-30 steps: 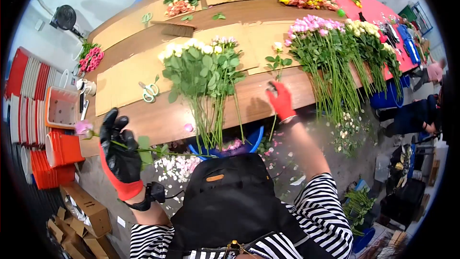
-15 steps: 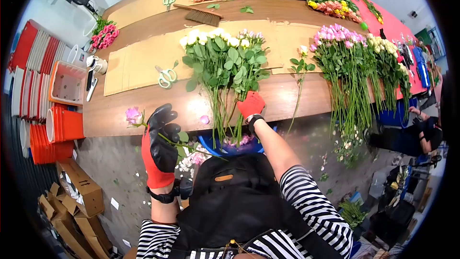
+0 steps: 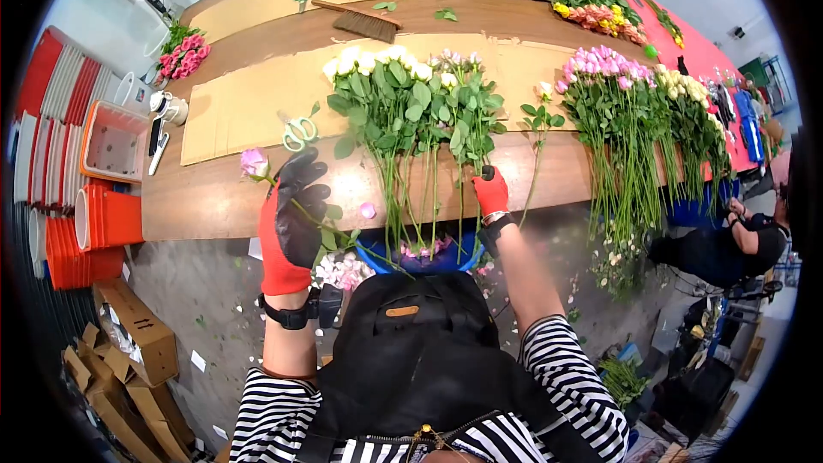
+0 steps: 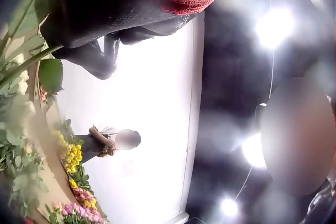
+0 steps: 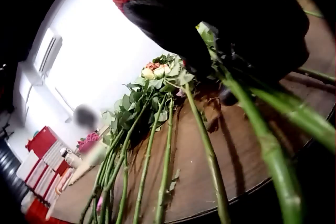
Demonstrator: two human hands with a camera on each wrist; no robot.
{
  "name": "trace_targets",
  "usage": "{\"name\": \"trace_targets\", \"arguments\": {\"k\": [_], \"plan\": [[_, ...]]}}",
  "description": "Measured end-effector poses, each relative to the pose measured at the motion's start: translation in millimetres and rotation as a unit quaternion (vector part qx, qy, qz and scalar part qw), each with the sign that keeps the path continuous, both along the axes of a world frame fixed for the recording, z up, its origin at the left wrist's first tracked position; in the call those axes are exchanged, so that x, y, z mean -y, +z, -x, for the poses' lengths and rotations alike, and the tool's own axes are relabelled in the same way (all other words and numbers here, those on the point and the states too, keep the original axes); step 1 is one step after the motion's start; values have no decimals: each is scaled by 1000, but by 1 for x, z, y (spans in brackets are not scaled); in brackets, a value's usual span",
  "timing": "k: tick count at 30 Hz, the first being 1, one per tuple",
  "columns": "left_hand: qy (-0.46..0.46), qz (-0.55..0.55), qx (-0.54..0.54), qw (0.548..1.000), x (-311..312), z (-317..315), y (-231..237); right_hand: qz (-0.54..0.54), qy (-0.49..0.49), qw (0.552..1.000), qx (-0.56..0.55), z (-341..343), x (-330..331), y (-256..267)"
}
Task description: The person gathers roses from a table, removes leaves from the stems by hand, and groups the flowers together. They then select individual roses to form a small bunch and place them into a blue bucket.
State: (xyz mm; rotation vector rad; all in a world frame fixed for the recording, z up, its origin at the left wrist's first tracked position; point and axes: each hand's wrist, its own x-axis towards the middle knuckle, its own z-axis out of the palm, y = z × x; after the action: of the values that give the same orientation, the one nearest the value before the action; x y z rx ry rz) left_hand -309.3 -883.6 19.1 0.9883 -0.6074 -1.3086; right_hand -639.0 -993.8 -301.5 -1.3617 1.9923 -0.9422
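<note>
My left hand [image 3: 293, 231], in a red and black glove, holds a pink rose [image 3: 255, 163] by its leafy stem at the left, in front of the table edge. In the left wrist view a green stem [image 4: 31, 64] runs out from under the black fingers [image 4: 94, 58]. My right hand [image 3: 491, 192], gloved alike, grips rose stems at the right side of a bunch of white and pale roses [image 3: 394, 111] lying on the table. In the right wrist view thick green stems [image 5: 262, 145] come out of that dark hand [image 5: 236, 29], with other stems beside it.
A single white rose [image 3: 543, 93] lies right of the bunch, then pink roses [image 3: 604, 69]. Scissors [image 3: 299, 133] and a brush [image 3: 364, 26] lie on the table [image 3: 206, 206]. A blue tub [image 3: 369, 261] holding petals stands below the edge. Another person [image 3: 729, 244] is at the right.
My right hand went from the single white rose to the bunch, then rightward, and the bunch's right-hand stems have spread right. My left hand moved right and up, still holding the pink rose.
</note>
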Motion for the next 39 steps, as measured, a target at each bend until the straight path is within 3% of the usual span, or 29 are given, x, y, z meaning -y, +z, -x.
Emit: {"name": "trace_targets", "arguments": {"k": [1, 4, 5, 8, 9, 12, 16, 18, 19, 22, 27, 30, 31, 32, 34, 36, 38, 39], "plan": [[6, 2, -15, 1000, 2, -2, -12, 42, -13, 981, -187, 1, -2, -2], [-6, -5, 4, 1000, 3, 4, -23, 51, 43, 967, -246, -17, -5, 66], [-6, -7, 2, 1000, 2, 8, -24, 34, 105, 956, -273, -22, -2, 65], [-18, -45, 26, 998, 5, 17, -32, -104, 174, 868, -453, -50, -11, 74], [-8, -45, 11, 999, 2, 23, -31, -92, 180, 848, -490, -51, -12, 67], [-2, -58, 44, 997, -5, 29, -36, -74, 118, 891, -431, -51, -10, 55], [-33, -38, 23, 998, -6, 30, -33, 32, 27, 992, -115, -39, -14, 46], [-36, -68, 29, 997, -6, 26, -37, 28, 22, 994, 99, -37, -28, 82], [-33, -73, 17, 997, -6, 25, -40, 27, 2, 991, 131, -35, -33, 88], [-30, -73, 16, 997, -6, 24, -45, 84, -48, 993, 74, -16, -39, 65], [-24, -58, 94, 994, -12, 19, -47, 78, -62, 995, 17, 8, -30, 63], [0, -66, 87, 994, -17, 14, -55, 81, -56, 993, 62, 1, -26, 94], [8, -57, 71, 996, -20, 12, -58, 106, -43, 990, 79, -3, -22, 91], [11, -61, 72, 995, -22, 11, -60, 130, -56, 972, 189, -13, -19, 81], [16, -67, 76, 995, -24, 9, -61, 133, -41, 964, 227, -39, -12, 70], [12, -69, 133, 989, -25, 11, -45, 52, -4, 943, 328, -79, -12, 81], [-4, -64, 207, 976, -27, 9, -38, 49, 166, 959, 223, -112, -18, 111], [3, -67, 157, 985, -29, 6, -41, 75, 157, 973, 151, -116, -16, 105]]}}
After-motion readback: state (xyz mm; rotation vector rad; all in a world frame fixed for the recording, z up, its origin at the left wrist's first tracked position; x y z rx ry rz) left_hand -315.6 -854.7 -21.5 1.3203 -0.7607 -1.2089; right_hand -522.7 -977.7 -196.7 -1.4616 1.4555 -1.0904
